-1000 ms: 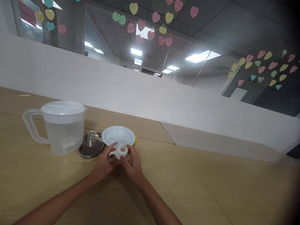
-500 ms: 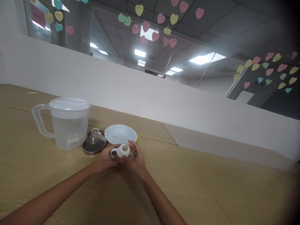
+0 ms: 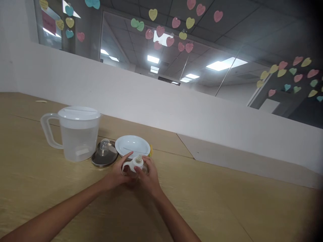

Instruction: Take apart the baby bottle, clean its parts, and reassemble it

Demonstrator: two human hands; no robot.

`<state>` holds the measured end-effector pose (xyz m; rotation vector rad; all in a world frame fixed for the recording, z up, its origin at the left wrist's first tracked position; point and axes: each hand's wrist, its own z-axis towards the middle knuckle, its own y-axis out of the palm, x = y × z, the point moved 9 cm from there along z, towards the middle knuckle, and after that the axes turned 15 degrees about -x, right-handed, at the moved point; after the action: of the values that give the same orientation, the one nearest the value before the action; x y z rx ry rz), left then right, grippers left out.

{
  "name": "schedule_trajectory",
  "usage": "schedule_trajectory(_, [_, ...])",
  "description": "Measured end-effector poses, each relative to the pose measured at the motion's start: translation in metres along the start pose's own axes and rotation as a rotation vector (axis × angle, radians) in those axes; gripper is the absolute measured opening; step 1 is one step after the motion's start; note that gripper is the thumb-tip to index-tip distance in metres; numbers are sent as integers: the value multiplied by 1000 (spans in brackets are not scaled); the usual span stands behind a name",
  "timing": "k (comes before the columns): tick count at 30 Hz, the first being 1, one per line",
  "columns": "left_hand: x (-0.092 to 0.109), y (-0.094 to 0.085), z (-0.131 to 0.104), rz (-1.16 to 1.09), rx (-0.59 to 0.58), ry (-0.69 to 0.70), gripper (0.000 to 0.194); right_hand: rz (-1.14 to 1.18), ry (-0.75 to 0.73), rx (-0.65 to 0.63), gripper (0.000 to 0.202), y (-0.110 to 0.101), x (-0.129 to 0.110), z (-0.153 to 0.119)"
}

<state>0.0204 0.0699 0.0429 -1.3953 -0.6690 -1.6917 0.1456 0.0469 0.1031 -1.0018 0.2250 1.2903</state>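
A baby bottle (image 3: 131, 164) with a white collar, a curved white handle and a clear nipple on top is between my two hands, low over the table. My left hand (image 3: 120, 170) wraps round its left side by the handle, index finger raised along the edge. From the right, my right hand (image 3: 149, 174) grips the white collar, thumb in front and fingers behind. The bottle's lower body is mostly hidden by my hands. Just behind them stands a white bowl (image 3: 132, 143) with a thin, light stick-like thing in it.
A clear dome cap (image 3: 104, 145) sits on a small metal tray (image 3: 102, 163) left of the bowl. Farther left stands a lidded plastic pitcher (image 3: 79, 137) with its handle outward. Something yellow (image 3: 151, 150) shows beside the bowl. A low white wall (image 3: 141, 101) borders the table behind.
My right thumb has moved up onto the collar, and my left index finger has lifted away from it. The whole view has shifted slightly.
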Motion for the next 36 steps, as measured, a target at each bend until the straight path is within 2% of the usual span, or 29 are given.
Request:
schedule_trajectory(3, [5,6,-2,-1,0,24,108,-18,51,44,33,3,1,-5])
schedule_trajectory(6, [8,11,-2,-32,-35,40,114,33,84,16,37,9,2,-10])
schedule_trajectory(9, [7,13,0,-68,-78,44,112,74,76,-18,42,11,1,-11])
schedule_trajectory(13, [3,12,0,-90,-98,29,114,105,35,-39,36,10,-4,-9])
schedule_trajectory(23, [10,11,-4,145,-39,48,108,42,89,51,34,6,0,-13])
schedule_trajectory(26, [12,9,-4,298,-28,49,105,106,97,34,35,7,2,-13])
schedule_trajectory(28, [19,6,-5,447,-51,108,100,145,98,31,37,7,4,-12])
schedule_trajectory(30, [32,-5,-8,566,-26,225,80,161,99,35,38,8,7,-12])
schedule_trajectory(32, [45,-35,-15,675,172,304,51,171,101,35,39,9,10,-12])
schedule_trajectory(34, [52,-73,-25,810,458,260,34,191,108,27,40,11,13,-12])
schedule_trajectory(35, [52,-87,-27,888,537,210,33,202,111,22,40,12,14,-12])
schedule_trajectory(36, [50,-96,-26,963,561,160,35,210,113,17,41,13,14,-12])
